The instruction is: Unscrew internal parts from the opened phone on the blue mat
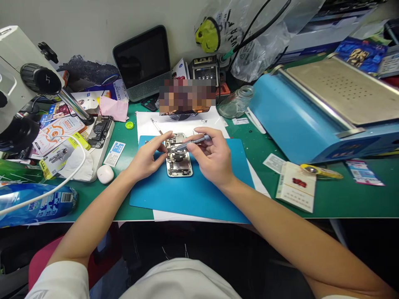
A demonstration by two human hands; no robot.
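On a blue mat (174, 195), near the middle of the green table (339, 203): one phone (179, 170), back or front off, inner parts exposed, lying flat between two hands.

Right hand (216, 153): fingers bent, closed in a pinch round one grey tool (199, 141), its tip slanting left over the phone.

Left hand (152, 155): fingers curved, thumb and forefinger parted at the phone's left edge; whether they grip anything, cannot tell. One thin stick (156, 126), just beyond that hand.

Left of the mat: white case (105, 174); card (114, 153); dark phone part (100, 132); farther, green cap (129, 125) and pink cloth (114, 109).

Right of the mat: cigarette pack (296, 187); yellow cutter (324, 171), touching its far edge; large blue machine (280, 124) beyond.

Far side: white paper (144, 124), partly under the mat; dark screen (141, 62), tilted; glass jar (235, 104), right.
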